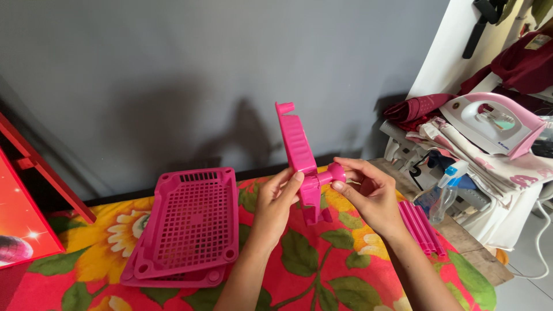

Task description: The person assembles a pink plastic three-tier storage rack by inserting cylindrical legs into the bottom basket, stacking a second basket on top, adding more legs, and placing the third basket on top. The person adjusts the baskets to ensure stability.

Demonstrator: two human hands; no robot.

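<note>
2 hands (322, 193) grip a pink plastic piece (299, 155) above a floral cloth (311, 265), grey wall (201, 69) behind.

A bed (322, 270) covered in a red floral sheet with yellow flowers and green leaves carries the things. On its left half lie two pink perforated trays (187, 230), stacked one on the other, the upper one slightly askew. Near the right edge lies a bundle of pink rods (422, 227), side by side. Just beside the bed on the right stands a wooden table (478, 256). On it rest a spray bottle (443, 193) and a pile of folded cloth (489, 167), with a pink-and-white iron (492, 122) on top.
</note>
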